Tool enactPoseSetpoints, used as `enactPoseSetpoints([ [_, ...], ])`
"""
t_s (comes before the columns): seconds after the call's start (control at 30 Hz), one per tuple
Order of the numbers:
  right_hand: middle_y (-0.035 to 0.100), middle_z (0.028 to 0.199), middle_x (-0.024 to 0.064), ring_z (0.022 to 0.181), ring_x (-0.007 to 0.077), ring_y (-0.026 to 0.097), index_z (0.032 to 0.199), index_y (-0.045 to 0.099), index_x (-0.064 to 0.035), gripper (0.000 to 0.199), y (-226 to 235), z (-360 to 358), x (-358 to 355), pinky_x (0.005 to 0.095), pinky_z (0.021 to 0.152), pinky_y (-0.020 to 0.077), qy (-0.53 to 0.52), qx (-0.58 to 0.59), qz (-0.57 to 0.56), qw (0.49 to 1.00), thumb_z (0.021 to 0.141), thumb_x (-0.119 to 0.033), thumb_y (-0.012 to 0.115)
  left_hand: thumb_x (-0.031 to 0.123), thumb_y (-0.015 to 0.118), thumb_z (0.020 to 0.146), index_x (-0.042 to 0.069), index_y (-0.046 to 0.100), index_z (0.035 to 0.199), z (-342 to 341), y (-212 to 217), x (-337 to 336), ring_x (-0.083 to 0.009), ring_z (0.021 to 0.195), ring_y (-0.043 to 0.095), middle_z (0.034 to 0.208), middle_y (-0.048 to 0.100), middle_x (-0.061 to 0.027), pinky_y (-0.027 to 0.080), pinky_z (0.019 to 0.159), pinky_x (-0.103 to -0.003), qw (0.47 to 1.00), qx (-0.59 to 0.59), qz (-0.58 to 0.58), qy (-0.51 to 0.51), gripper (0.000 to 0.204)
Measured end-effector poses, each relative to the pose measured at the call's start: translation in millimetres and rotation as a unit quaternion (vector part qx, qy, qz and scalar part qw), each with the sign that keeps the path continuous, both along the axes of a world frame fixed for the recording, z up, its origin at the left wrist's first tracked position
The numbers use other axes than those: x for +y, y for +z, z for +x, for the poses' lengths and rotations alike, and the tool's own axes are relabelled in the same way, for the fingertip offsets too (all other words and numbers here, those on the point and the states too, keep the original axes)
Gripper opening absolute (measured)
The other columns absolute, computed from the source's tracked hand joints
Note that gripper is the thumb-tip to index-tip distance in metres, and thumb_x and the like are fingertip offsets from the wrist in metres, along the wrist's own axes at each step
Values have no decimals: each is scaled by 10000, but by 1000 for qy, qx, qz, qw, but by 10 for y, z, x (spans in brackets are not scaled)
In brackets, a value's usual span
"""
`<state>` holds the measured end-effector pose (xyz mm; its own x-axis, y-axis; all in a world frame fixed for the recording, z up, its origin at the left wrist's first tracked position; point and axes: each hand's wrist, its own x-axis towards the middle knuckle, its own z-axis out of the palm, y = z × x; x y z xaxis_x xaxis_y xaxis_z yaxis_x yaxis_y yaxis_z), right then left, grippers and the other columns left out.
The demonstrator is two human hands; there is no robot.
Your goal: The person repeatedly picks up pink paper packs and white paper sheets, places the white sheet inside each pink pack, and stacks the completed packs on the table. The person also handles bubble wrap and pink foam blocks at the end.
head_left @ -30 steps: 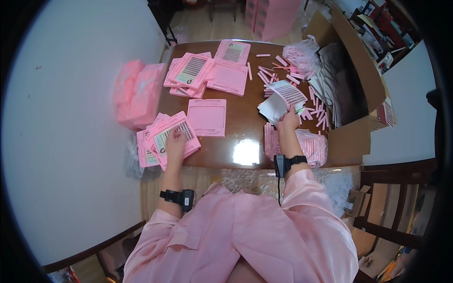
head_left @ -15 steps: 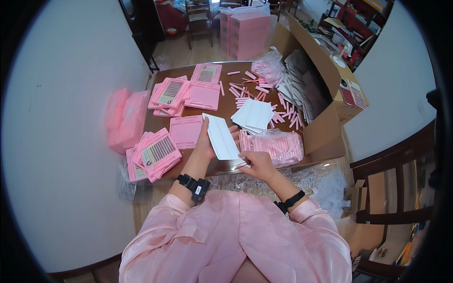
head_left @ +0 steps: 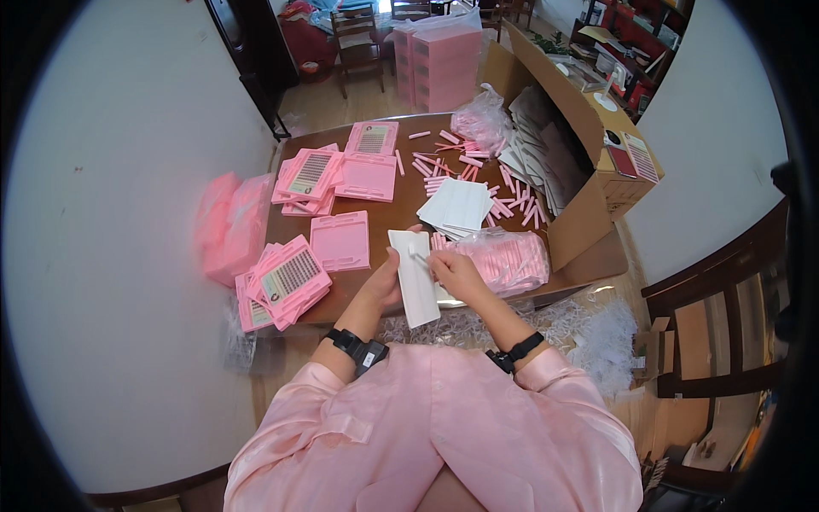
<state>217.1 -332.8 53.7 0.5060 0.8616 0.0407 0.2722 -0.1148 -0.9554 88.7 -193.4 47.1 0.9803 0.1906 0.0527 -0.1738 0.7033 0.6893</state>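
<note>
A long white folded card or flat sleeve (head_left: 417, 294) is held over the table's front edge. My left hand (head_left: 386, 277) is closed round its left side, with fingertips behind it. My right hand (head_left: 455, 275) pinches a small white flap or strip at its upper right; which of the two, I cannot tell. Just beyond lies a stack of white flat pieces (head_left: 458, 206). Right of it, a clear bag of pink sticks (head_left: 503, 258) rests near the front edge. An empty pink square tray (head_left: 339, 240) is left of my left hand.
Pink trays with rows of dark tufts (head_left: 293, 271) are piled at left. Loose pink tubes (head_left: 522, 205) lie at right beside a large open cardboard box (head_left: 583, 239) with grey-white sheets. Pink wrapped stacks (head_left: 235, 226) stand against the left wall. White shredded filler (head_left: 597, 337) is below the table.
The white folded piece has come nearer to me and turned more upright. My right hand has moved from its lower end up to its upper right side.
</note>
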Motion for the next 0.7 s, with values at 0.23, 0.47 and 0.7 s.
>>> enactPoseSetpoints([
  [0.23, 698, 832, 154, 719, 248, 639, 899, 724, -53, 387, 125, 176, -968, 407, 694, 501, 346, -225, -382, 827, 940, -423, 619, 870, 569, 687, 351, 200, 1584, -200, 17, 384, -436, 1242, 561, 1454, 460, -240, 500, 1002, -609, 994, -13, -78, 80, 1100],
  [0.47, 684, 809, 200, 730, 359, 661, 926, 711, -14, 384, 333, 98, -392, 446, 676, 501, 9, -104, -99, 990, 961, -373, 582, 857, 556, 709, 277, 169, 1599, -79, 117, 84, -354, 1243, 576, 1437, 499, -159, 528, 983, -546, 999, -10, 33, -28, 1131],
  [0.7, 633, 680, 97, 623, 213, 593, 843, 695, -12, 335, 233, -168, -10, 377, 605, 466, 12, 30, 35, 999, 955, -322, 633, 796, 640, 703, 237, 198, 1579, -97, 115, -76, -290, 1255, 571, 1455, 475, -131, 522, 1009, -515, 999, 24, 20, -32, 1129],
])
